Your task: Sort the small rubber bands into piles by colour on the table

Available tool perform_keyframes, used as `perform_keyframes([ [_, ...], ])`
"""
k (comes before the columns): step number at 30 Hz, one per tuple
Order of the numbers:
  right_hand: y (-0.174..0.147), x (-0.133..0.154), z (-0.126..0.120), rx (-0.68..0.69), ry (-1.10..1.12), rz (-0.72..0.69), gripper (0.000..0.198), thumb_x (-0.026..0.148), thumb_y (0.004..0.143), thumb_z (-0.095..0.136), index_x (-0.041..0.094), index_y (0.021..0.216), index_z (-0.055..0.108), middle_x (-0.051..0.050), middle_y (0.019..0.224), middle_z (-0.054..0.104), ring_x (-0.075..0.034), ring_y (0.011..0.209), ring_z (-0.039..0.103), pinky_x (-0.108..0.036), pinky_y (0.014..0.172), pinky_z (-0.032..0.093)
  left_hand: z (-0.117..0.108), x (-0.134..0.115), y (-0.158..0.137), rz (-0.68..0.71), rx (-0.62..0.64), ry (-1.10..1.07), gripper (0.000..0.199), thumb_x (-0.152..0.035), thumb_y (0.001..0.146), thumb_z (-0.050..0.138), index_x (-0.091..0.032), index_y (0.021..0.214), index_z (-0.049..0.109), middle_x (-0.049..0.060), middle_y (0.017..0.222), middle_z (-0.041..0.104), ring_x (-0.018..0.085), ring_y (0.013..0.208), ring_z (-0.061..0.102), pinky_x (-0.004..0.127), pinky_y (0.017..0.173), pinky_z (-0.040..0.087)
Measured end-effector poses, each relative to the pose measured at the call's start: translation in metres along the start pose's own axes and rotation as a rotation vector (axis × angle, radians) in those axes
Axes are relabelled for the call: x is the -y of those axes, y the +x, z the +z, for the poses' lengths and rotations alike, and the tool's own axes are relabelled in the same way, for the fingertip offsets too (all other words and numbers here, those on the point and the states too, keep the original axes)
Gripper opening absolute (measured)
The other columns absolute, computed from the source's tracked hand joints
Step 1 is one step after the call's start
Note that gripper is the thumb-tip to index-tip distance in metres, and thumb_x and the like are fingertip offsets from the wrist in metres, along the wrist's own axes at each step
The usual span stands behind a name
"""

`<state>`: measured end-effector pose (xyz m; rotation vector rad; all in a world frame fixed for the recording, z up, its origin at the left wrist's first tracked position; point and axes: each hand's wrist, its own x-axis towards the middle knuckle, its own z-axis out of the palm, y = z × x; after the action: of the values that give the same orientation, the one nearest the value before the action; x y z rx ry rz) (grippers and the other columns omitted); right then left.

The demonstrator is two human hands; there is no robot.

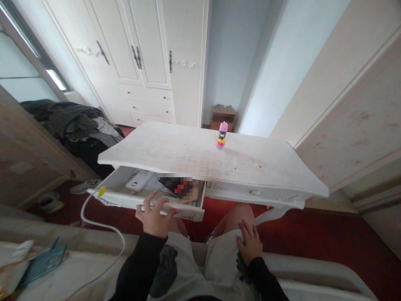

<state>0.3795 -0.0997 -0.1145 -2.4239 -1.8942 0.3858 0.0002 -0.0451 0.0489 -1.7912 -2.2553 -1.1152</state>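
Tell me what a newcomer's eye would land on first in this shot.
Probably the small, brightly coloured bottle with a pink top, standing near the far edge of the white desk. Next comes the open drawer at the desk's left, with the left grip on its front edge and a partly blurred black-and-red item inside. The heap of dark clothes beyond the desk's left end also stands out.

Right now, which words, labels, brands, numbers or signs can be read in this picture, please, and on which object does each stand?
No text can be read clearly.
Colourful container on the table: dark label, too small to read.
White item in the open drawer: small dark mark, too blurred.
Black-and-red item in the drawer: pixelated, unreadable.
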Motion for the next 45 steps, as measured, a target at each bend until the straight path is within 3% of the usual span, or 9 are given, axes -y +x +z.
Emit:
perform_keyframes([
  [12,0.0,-0.001,0.003,0.013,-0.007,-0.012,0.062,0.042,0.098,0.037,0.037,0.159,0.045,0.007,0.175,0.027,-0.036,0.163,0.014,-0.061,0.113,0.043,0.008,-0.009,0.014,-0.072,0.039,-0.029,0.025,-0.037,0.08,0.084,-0.023,0.097,0.073,0.013,0.156,0.045,0.041,0.14,0.047,0.064,0.119,0.026],
  [17,-0.001,0.0,0.002,0.003,-0.004,-0.016,0.062,0.039,0.096,0.039,0.036,0.158,0.048,0.004,0.174,0.032,-0.036,0.162,0.016,-0.061,0.114,0.042,0.02,-0.019,0.037,-0.15,0.013,-0.119,0.073,-0.037,0.073,0.089,-0.026,0.14,0.061,0.018,0.168,0.026,0.046,0.142,0.046,0.065,0.118,0.031],
  [19,-0.001,0.0,0.001,0.001,0.006,-0.017,0.062,0.039,0.096,0.04,0.035,0.158,0.048,0.003,0.173,0.032,-0.036,0.162,0.017,-0.061,0.113,0.042,0.025,-0.021,0.047,-0.144,0.027,-0.131,0.082,-0.035,0.073,0.09,-0.029,0.147,0.056,0.018,0.17,0.023,0.047,0.145,0.043,0.065,0.12,0.029],
  [23,-0.002,0.0,-0.001,0.023,0.012,-0.004,0.062,0.039,0.097,0.039,0.036,0.159,0.047,0.003,0.174,0.031,-0.036,0.162,0.017,-0.061,0.114,0.041,0.035,-0.025,0.061,-0.109,0.046,-0.124,0.079,-0.038,0.078,0.086,-0.029,0.15,0.056,0.02,0.172,0.019,0.048,0.151,0.037,0.068,0.122,0.024],
  [37,0.0,0.001,-0.003,0.015,0.016,0.004,0.061,0.04,0.096,0.039,0.037,0.156,0.05,0.005,0.173,0.034,-0.036,0.162,0.019,-0.061,0.112,0.043,0.054,-0.033,0.083,-0.115,0.054,-0.108,0.071,-0.042,0.081,0.084,-0.028,0.146,0.06,0.018,0.172,0.02,0.045,0.153,0.035,0.068,0.124,0.018],
  [42,-0.004,0.008,-0.007,-0.054,0.021,-0.018,0.06,0.036,0.095,0.042,0.031,0.153,0.056,-0.001,0.169,0.042,-0.038,0.158,0.03,-0.061,0.113,0.041,0.044,-0.029,0.078,-0.061,0.106,-0.056,0.085,-0.047,0.079,0.083,-0.025,0.154,0.05,0.022,0.17,0.017,0.048,0.153,0.031,0.069,0.123,0.022],
  [45,-0.003,0.017,-0.028,-0.21,0.061,-0.15,0.046,0.03,0.095,0.044,0.026,0.131,0.072,-0.01,0.152,0.062,-0.037,0.145,0.049,-0.058,0.113,0.041,0.026,-0.038,0.081,0.033,0.063,0.052,0.095,-0.048,0.075,0.085,-0.025,0.158,0.045,0.02,0.168,0.023,0.052,0.155,0.02,0.072,0.124,0.014],
])
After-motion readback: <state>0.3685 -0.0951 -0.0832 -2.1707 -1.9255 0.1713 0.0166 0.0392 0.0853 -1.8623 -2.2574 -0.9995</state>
